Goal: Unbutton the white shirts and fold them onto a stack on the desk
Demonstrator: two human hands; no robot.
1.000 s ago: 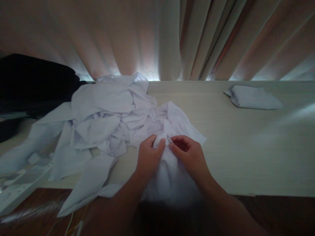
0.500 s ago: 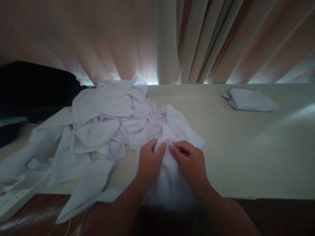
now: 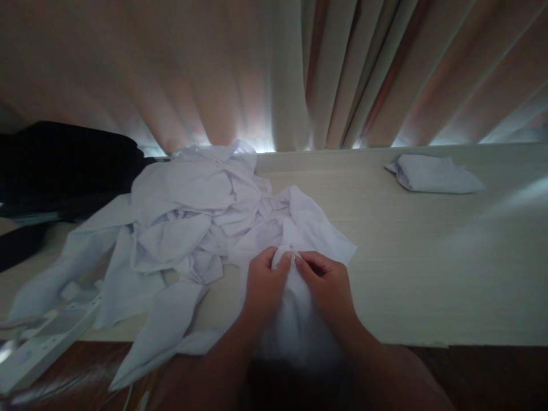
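Observation:
A white shirt (image 3: 295,311) hangs from both hands toward my lap, and its upper part lies spread on the pale surface. My left hand (image 3: 266,282) pinches the front of the cloth between thumb and forefinger. Close beside it, my right hand (image 3: 329,282) grips the same strip with thumb and fingertips. A small pale spot, perhaps a button, shows between the two thumbs, too small to make out clearly. To the left, a loose heap of white clothes (image 3: 184,188) meets the held shirt, with sleeve-like pieces drooping over the front edge.
On the right of the pale surface (image 3: 419,268) lies a folded white garment (image 3: 434,173). Black cloth (image 3: 64,168) is piled at the left. A white power strip (image 3: 47,348) sits at the lower left. Curtains (image 3: 240,68) hang along the back.
Both hands have shifted slightly, their fingertips still pinching the shirt. A small pale spot now shows between the thumbs. The view has tilted a little.

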